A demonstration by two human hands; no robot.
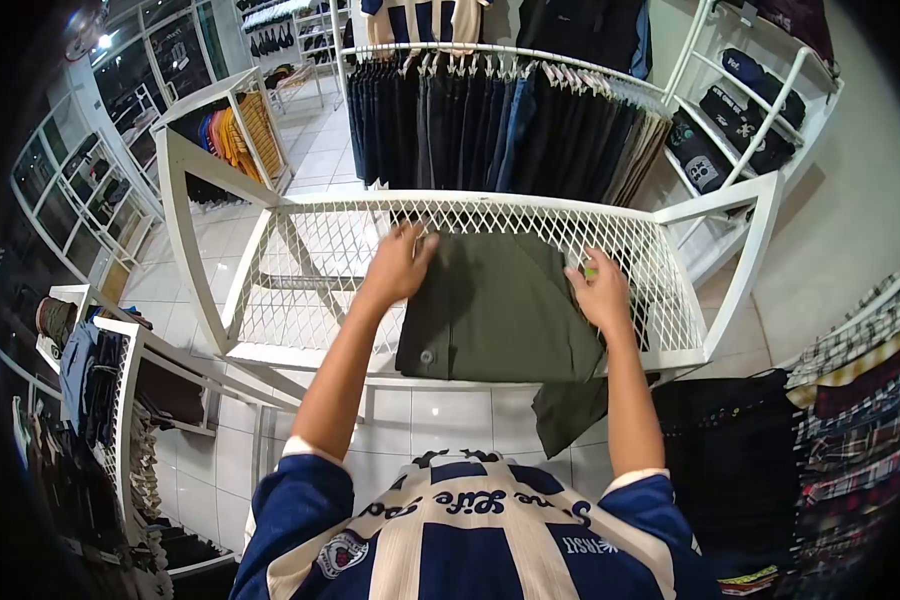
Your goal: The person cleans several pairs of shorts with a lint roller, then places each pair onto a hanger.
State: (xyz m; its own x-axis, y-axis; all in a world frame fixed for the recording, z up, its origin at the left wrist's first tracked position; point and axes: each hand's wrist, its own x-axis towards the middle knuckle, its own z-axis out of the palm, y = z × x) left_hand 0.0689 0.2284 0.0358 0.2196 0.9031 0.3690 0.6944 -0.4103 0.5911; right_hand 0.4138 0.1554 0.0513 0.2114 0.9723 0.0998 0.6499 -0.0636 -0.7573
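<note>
A dark olive-green garment (500, 305) lies folded on a white wire-mesh shelf (300, 235). One button shows near its lower left corner, and a flap of the same green cloth (568, 415) hangs below the front edge of the shelf. My left hand (400, 265) is at the garment's upper left edge, fingers stretched out and apart. By the right edge is my right hand (600, 292), thumb and fingers spread, holding nothing that I can see. The kind of garment cannot be told from this fold.
White frame bars (185, 240) rise at both ends of the shelf. Behind it hangs a rail of dark trousers (450, 125). Folded caps or shirts (740, 120) fill a rack at the back right. Plaid clothes (860, 400) hang at the right; another clothes rack (120, 400) stands left.
</note>
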